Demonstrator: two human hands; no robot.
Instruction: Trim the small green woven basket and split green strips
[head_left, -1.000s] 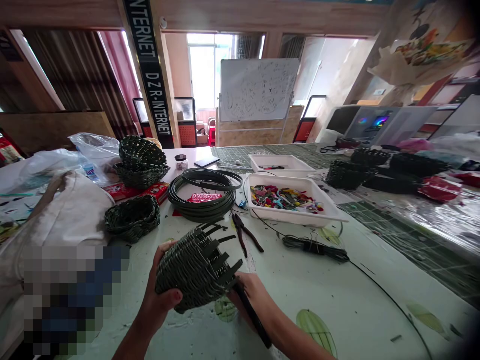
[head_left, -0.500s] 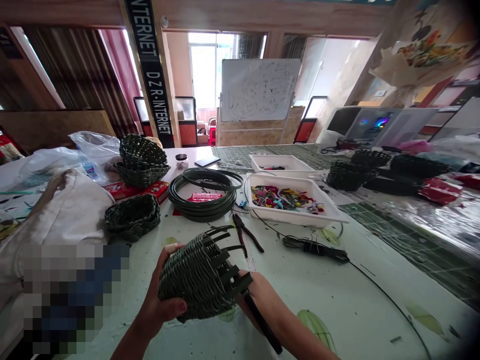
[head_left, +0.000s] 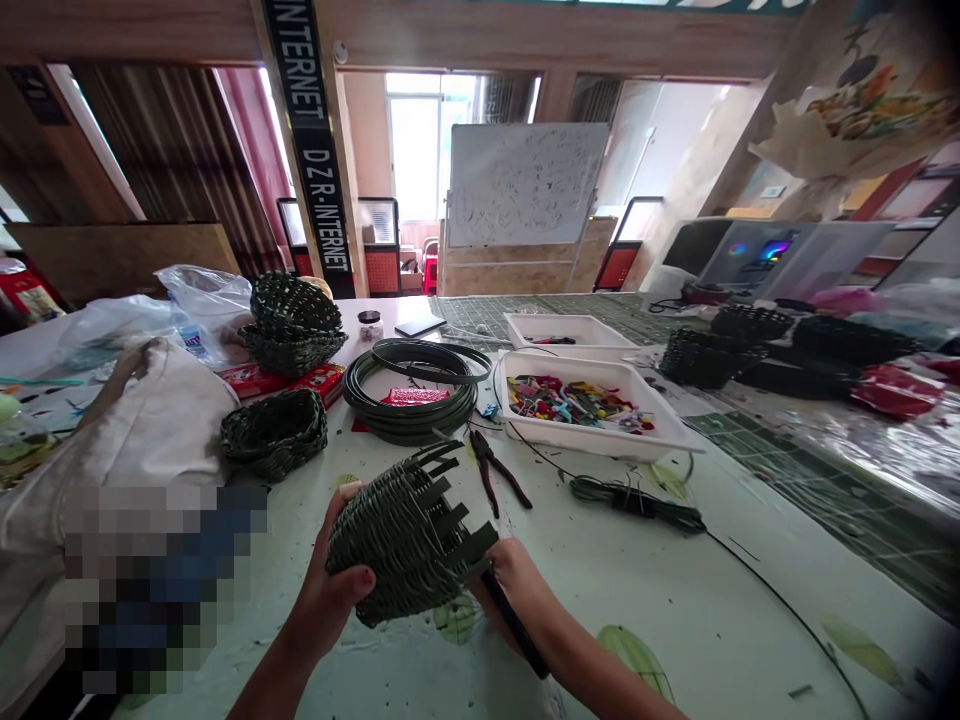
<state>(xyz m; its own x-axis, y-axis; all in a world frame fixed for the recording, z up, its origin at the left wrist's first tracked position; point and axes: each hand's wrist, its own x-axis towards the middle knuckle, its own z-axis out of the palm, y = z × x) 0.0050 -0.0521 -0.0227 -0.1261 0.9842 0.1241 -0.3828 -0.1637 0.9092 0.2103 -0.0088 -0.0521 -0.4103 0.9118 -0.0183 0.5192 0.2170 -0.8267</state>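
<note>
A dark green woven basket [head_left: 394,555] is tilted on its side above the table, its mouth facing right. Several flat strips stick out unevenly from its rim. My left hand [head_left: 341,585] is closed around the basket's base end, the thumb pressed on the near wall. At the rim on the right is my right hand [head_left: 504,565], wrist bent, its fingers hidden behind the basket and strips. A dark flat strip [head_left: 517,625] runs from the rim down across my right wrist. Just beyond the basket, a pair of pliers [head_left: 496,470] lies on the table.
Behind the basket lies a coil of dark strip [head_left: 409,425]. A white tray [head_left: 600,440] holds colourful bits. To the right rests a tied wire bundle [head_left: 637,500]. Woven baskets stand at left [head_left: 274,430] and far right [head_left: 712,360]. Pale cloth [head_left: 165,430] covers the left side.
The view has shifted slightly, so the scene sits a little further right. The basket has turned a little in my left hand; my right hand remains at its rim.
</note>
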